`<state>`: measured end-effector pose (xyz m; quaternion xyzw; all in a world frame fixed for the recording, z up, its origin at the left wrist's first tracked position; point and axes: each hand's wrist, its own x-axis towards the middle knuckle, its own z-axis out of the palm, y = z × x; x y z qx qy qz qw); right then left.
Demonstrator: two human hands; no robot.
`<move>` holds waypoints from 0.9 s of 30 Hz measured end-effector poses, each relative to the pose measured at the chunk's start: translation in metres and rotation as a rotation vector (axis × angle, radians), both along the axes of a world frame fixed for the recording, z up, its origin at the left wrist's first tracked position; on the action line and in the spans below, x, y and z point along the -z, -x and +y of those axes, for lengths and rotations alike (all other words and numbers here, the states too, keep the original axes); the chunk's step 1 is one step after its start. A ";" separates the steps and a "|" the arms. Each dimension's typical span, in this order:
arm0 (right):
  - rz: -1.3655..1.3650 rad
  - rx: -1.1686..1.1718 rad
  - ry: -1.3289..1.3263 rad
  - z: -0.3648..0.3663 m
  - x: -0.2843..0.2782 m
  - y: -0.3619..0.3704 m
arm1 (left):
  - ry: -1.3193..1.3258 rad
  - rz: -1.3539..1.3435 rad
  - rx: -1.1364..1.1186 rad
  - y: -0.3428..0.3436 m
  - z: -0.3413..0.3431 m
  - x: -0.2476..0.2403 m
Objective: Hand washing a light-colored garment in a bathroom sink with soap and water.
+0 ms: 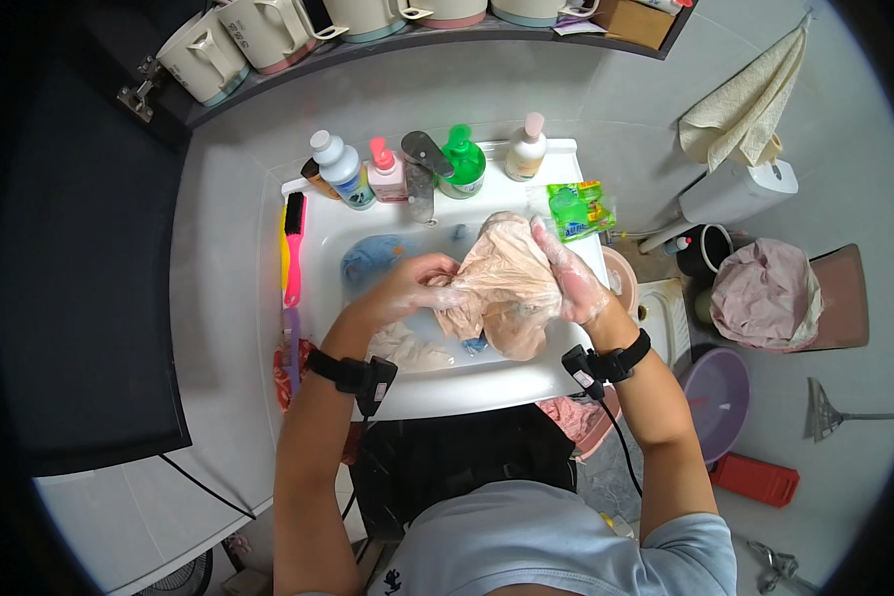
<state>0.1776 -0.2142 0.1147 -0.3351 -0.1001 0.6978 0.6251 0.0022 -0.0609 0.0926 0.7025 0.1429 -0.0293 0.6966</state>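
Soapy left hand (422, 287) and right hand (576, 281), fingers (435, 262) holding a beige cloth (510, 260) over a white sink (447, 394), blue cloth (372, 256) inside, green bottle (462, 171) at back

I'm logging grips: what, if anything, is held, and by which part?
A peach cloth, probably a garment, over the sink: the left hand holds its left side, the right hand its right side. Which garment parts those are is unclear.

A pale peach cloth (507, 260), creased and wet-looking, hangs bunched in loose folds over the white sink (437, 397), nearer its right edge than its left.
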 end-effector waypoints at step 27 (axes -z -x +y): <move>0.073 0.379 0.099 0.026 0.040 0.041 | -1.083 -0.249 -0.727 -0.064 -0.092 -0.001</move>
